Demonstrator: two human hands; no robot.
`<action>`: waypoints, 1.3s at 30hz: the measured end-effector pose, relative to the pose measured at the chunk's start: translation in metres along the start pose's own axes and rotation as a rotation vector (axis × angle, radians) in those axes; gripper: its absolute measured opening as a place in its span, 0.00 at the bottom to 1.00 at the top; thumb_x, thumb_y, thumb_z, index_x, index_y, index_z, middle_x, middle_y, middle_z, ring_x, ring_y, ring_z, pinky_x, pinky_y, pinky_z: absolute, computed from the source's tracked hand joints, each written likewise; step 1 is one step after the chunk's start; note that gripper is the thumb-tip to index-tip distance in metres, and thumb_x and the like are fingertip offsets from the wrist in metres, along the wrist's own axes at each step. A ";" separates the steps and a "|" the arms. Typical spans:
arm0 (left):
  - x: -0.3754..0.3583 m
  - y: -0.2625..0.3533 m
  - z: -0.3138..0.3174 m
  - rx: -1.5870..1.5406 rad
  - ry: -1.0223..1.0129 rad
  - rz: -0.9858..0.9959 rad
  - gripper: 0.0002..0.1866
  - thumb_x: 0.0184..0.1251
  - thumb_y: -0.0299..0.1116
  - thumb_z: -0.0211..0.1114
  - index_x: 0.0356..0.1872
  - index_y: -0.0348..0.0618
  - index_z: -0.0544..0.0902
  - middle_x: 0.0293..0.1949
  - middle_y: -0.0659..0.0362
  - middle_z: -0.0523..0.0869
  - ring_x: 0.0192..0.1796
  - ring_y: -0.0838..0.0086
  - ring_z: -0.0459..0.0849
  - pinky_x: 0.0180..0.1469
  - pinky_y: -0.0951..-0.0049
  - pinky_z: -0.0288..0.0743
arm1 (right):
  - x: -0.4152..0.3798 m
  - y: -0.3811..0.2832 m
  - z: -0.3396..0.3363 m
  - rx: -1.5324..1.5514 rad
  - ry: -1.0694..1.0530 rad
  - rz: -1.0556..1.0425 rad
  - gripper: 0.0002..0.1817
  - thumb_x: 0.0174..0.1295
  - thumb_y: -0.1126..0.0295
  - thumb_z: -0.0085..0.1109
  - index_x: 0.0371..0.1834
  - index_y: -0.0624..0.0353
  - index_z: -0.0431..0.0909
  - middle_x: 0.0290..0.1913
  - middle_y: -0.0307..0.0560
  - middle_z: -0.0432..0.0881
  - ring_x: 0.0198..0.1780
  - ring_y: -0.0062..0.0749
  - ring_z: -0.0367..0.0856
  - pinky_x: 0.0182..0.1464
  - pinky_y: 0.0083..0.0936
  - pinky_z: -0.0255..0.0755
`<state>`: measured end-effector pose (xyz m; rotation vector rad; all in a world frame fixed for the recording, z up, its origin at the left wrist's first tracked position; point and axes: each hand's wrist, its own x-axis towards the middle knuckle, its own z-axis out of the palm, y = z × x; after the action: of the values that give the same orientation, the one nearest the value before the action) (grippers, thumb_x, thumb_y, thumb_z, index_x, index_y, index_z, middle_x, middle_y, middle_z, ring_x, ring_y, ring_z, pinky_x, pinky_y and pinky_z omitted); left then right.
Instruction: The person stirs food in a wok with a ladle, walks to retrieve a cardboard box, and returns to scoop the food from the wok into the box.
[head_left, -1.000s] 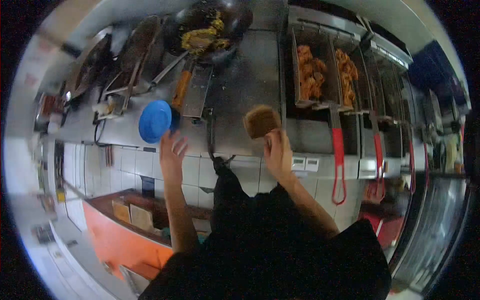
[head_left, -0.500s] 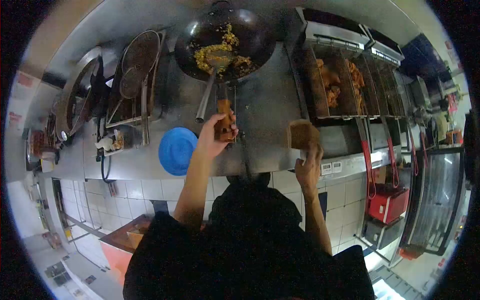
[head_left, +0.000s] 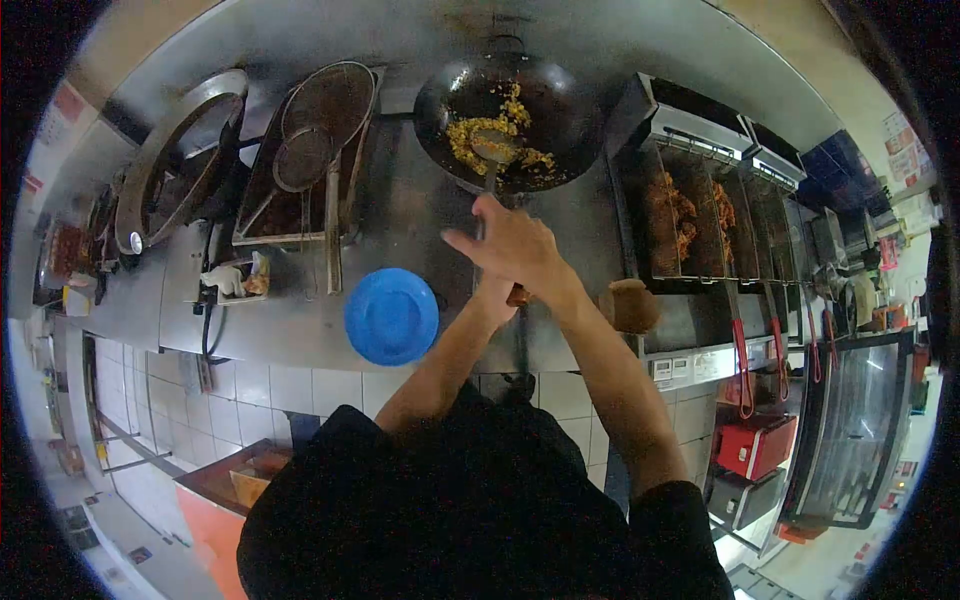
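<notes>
A dark wok point(head_left: 580, 125) at the top centre holds yellow, crumbly food point(head_left: 515, 108) and the head of a metal ladle point(head_left: 492, 148). My left hand point(head_left: 493, 296) is wrapped round the brown wok handle point(head_left: 518, 296), of which a small part shows. Crossing above it, my right hand point(head_left: 515, 245) is at the ladle's shaft, with thumb and forefinger apart; its other fingers are partly hidden. On the counter, left of my hands, lies a blue plate point(head_left: 392, 316). A brown, block-like object point(head_left: 630, 306) sits to the right.
Strainers point(head_left: 305, 160) rest over a tray at the left, beside a large round pan point(head_left: 135, 200). A small container point(head_left: 240, 280) with a white cloth stands below. Fryer baskets point(head_left: 695, 225) hold fried food at the right; their red handles point(head_left: 741, 355) jut past the counter edge.
My right hand has left the brown object and swung left across my left hand to the ladle's shaft. The view has shifted, so the wok and counter appear lower and further right.
</notes>
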<state>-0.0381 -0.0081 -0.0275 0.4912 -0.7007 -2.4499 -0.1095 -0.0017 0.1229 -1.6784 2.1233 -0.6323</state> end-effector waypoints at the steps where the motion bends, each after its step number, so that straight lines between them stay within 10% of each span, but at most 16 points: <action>1: -0.002 0.003 0.002 -0.013 0.050 -0.049 0.10 0.77 0.45 0.62 0.41 0.53 0.76 0.26 0.67 0.77 0.23 0.79 0.76 0.24 0.74 0.69 | 0.008 0.003 0.010 -0.116 -0.033 -0.012 0.24 0.67 0.57 0.59 0.60 0.61 0.72 0.40 0.70 0.86 0.42 0.64 0.88 0.42 0.55 0.81; 7: -0.005 0.054 0.029 -0.109 0.215 -0.263 0.08 0.74 0.35 0.64 0.36 0.48 0.74 0.25 0.67 0.76 0.22 0.82 0.74 0.24 0.77 0.70 | 0.029 0.048 -0.040 -0.271 0.023 0.234 0.26 0.63 0.59 0.59 0.51 0.75 0.73 0.38 0.73 0.85 0.41 0.65 0.88 0.43 0.53 0.82; 9: -0.008 0.055 0.028 -0.128 0.220 -0.310 0.08 0.75 0.32 0.63 0.35 0.48 0.73 0.24 0.68 0.75 0.22 0.83 0.73 0.24 0.79 0.70 | 0.037 0.029 -0.078 -0.060 -0.333 0.579 0.22 0.63 0.59 0.60 0.44 0.73 0.81 0.42 0.71 0.86 0.43 0.62 0.89 0.46 0.52 0.83; 19: -0.013 0.066 -0.009 0.066 0.159 -0.276 0.12 0.67 0.27 0.67 0.32 0.51 0.70 0.22 0.69 0.71 0.20 0.85 0.69 0.22 0.75 0.68 | 0.058 0.045 -0.165 -0.780 -0.033 0.102 0.20 0.64 0.59 0.65 0.56 0.57 0.85 0.35 0.58 0.89 0.43 0.51 0.88 0.48 0.44 0.79; 24: -0.018 0.071 -0.017 0.142 0.143 -0.269 0.11 0.67 0.26 0.64 0.32 0.50 0.69 0.21 0.69 0.69 0.21 0.85 0.70 0.25 0.74 0.69 | 0.082 0.037 -0.211 -0.856 -0.724 0.320 0.20 0.57 0.60 0.61 0.50 0.57 0.87 0.39 0.58 0.89 0.39 0.50 0.90 0.42 0.48 0.83; 25: -0.017 0.072 -0.021 0.141 0.141 -0.266 0.11 0.67 0.26 0.64 0.32 0.50 0.69 0.21 0.69 0.69 0.21 0.85 0.70 0.25 0.74 0.69 | 0.073 0.035 -0.206 -0.576 -0.556 0.568 0.19 0.61 0.61 0.59 0.52 0.54 0.86 0.28 0.47 0.85 0.26 0.39 0.85 0.26 0.38 0.78; 30: -0.008 0.076 -0.027 0.195 0.132 -0.269 0.10 0.68 0.28 0.65 0.34 0.50 0.71 0.24 0.70 0.70 0.21 0.86 0.68 0.23 0.77 0.65 | 0.047 0.068 -0.125 0.289 -0.424 0.647 0.28 0.65 0.54 0.68 0.68 0.49 0.78 0.23 0.33 0.73 0.17 0.10 0.62 0.16 0.14 0.53; 32: -0.008 0.075 -0.029 0.198 0.131 -0.263 0.10 0.68 0.28 0.66 0.34 0.50 0.71 0.24 0.70 0.70 0.21 0.86 0.68 0.23 0.77 0.65 | 0.064 0.120 -0.083 0.327 -0.396 0.602 0.29 0.65 0.58 0.67 0.70 0.48 0.77 0.24 0.41 0.78 0.18 0.20 0.72 0.17 0.21 0.64; 34: -0.006 0.078 -0.029 0.206 0.141 -0.267 0.10 0.68 0.28 0.66 0.35 0.50 0.71 0.24 0.71 0.70 0.21 0.86 0.68 0.23 0.77 0.65 | 0.069 0.144 -0.054 -0.301 0.021 -0.022 0.28 0.65 0.66 0.64 0.70 0.48 0.77 0.29 0.52 0.85 0.27 0.34 0.86 0.26 0.32 0.78; 35: -0.007 0.080 -0.028 0.213 0.168 -0.293 0.10 0.68 0.29 0.66 0.35 0.50 0.71 0.24 0.71 0.70 0.21 0.86 0.68 0.23 0.77 0.65 | 0.058 0.092 -0.069 -0.412 0.021 0.104 0.30 0.63 0.73 0.61 0.71 0.44 0.76 0.36 0.59 0.87 0.40 0.44 0.90 0.40 0.39 0.84; 39: -0.008 0.078 -0.028 0.198 0.149 -0.282 0.10 0.68 0.29 0.66 0.34 0.50 0.71 0.23 0.71 0.70 0.20 0.86 0.68 0.23 0.78 0.66 | 0.052 0.039 -0.065 -0.916 0.153 0.074 0.32 0.64 0.74 0.60 0.74 0.39 0.74 0.38 0.56 0.83 0.38 0.48 0.88 0.37 0.44 0.82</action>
<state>0.0121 -0.0701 -0.0037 0.8941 -0.8660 -2.5783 -0.1884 -0.0366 0.1554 -1.9729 2.7992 0.3281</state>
